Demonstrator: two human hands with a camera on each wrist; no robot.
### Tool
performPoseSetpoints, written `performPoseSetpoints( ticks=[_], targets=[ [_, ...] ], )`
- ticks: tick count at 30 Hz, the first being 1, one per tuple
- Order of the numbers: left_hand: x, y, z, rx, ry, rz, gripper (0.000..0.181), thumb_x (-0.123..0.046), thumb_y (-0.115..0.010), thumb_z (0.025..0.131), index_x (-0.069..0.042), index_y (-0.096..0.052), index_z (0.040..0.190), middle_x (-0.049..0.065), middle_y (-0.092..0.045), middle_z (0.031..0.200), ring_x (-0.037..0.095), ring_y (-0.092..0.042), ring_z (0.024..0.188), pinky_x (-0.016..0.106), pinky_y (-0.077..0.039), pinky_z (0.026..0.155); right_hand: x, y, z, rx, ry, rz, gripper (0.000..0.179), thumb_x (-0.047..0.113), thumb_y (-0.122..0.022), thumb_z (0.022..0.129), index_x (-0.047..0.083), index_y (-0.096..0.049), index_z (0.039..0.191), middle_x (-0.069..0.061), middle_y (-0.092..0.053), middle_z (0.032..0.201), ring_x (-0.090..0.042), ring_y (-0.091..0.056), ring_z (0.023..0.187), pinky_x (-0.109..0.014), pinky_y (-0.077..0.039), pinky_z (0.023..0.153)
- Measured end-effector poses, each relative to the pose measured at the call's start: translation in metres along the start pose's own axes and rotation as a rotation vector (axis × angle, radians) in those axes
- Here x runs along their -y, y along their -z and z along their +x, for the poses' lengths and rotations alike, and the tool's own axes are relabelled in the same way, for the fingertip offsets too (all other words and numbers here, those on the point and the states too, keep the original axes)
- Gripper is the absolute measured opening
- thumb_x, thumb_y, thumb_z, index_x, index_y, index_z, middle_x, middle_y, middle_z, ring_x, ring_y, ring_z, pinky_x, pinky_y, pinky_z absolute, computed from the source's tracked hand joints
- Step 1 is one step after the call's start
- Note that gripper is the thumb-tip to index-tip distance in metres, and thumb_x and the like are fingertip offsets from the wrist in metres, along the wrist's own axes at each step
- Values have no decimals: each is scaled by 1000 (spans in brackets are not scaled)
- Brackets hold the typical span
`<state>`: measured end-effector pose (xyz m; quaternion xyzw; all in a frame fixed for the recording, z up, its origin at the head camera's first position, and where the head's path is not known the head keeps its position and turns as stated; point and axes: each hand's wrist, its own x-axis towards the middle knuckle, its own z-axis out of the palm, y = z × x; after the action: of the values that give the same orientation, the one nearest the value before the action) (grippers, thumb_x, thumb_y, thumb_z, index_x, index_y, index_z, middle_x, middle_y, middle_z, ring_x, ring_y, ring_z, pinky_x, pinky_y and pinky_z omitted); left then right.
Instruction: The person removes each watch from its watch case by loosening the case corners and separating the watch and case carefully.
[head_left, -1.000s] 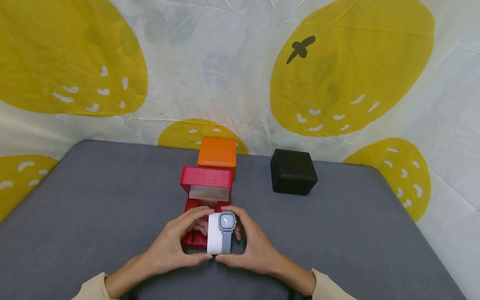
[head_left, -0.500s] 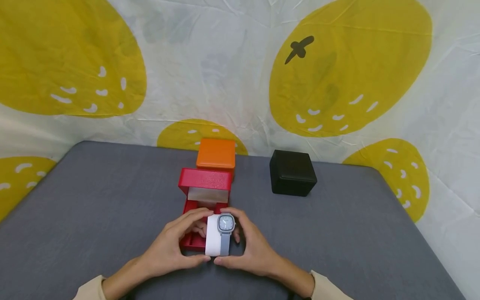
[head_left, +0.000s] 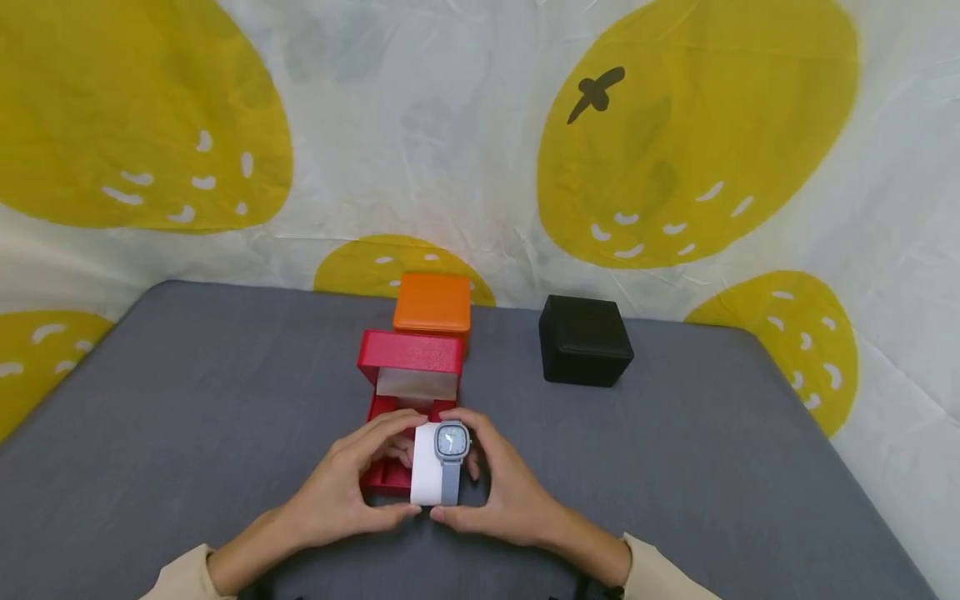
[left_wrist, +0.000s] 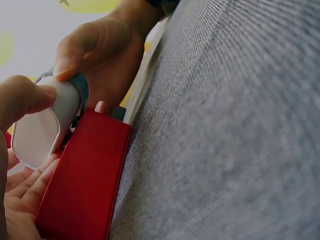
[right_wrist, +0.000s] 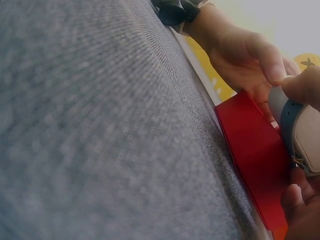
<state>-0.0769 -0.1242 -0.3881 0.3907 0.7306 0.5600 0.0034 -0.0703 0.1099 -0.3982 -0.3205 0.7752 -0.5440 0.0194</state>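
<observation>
A wristwatch (head_left: 452,440) with a grey-blue strap (right_wrist: 290,117) is wrapped round a white watch cushion (head_left: 427,467). Both hands hold the cushion over the front of an open red watch box (head_left: 410,353). My left hand (head_left: 337,483) grips its left end, thumb at the near side and fingers at the far side. On the watch's side, my right hand (head_left: 513,487) grips the other end in the same way. Seen from the left wrist, the cushion (left_wrist: 37,132) is above the red box's (left_wrist: 85,175) wall, apparently tilted. The hands and cushion hide part of the box's inside.
Right behind the red box's raised lid stands a closed orange box (head_left: 432,302). A closed black box (head_left: 585,342) is farther right, near the back edge. Everything rests on a grey cloth-covered table (head_left: 712,467), with a yellow-patterned white curtain (head_left: 420,125) behind it.
The head view shifts slightly. Both hands keep their grip on the cushion, and the watch and boxes stay in the same arrangement.
</observation>
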Motion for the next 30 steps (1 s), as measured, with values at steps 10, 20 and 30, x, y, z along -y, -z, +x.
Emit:
performPoseSetpoints(
  ticks=[10,20,30],
  targets=[
    [4,2,-1,17,34,-14,81,-10,-84,72,-3,-41,140,15,-42,139,18,-58,103,31,-51,85,2,4,-1,35,-59,5,81,27,-78,77,21,-32,142,3,-46,118,-16,-51,78,-25,-45,64],
    [3,3,0,9,16,-18,80,-10,-84,73,1,-40,139,11,-47,134,18,-59,101,30,-51,84,3,5,1,26,-28,42,81,19,-81,76,13,-34,142,0,-48,112,-17,-50,69,-23,-44,58],
    [4,1,-1,-13,10,-32,80,-12,-84,73,-3,-40,139,10,-49,131,20,-60,102,30,-52,84,2,6,0,30,-59,153,84,17,-81,77,15,-31,144,-4,-49,114,-17,-51,70,-25,-47,58]
  ],
)
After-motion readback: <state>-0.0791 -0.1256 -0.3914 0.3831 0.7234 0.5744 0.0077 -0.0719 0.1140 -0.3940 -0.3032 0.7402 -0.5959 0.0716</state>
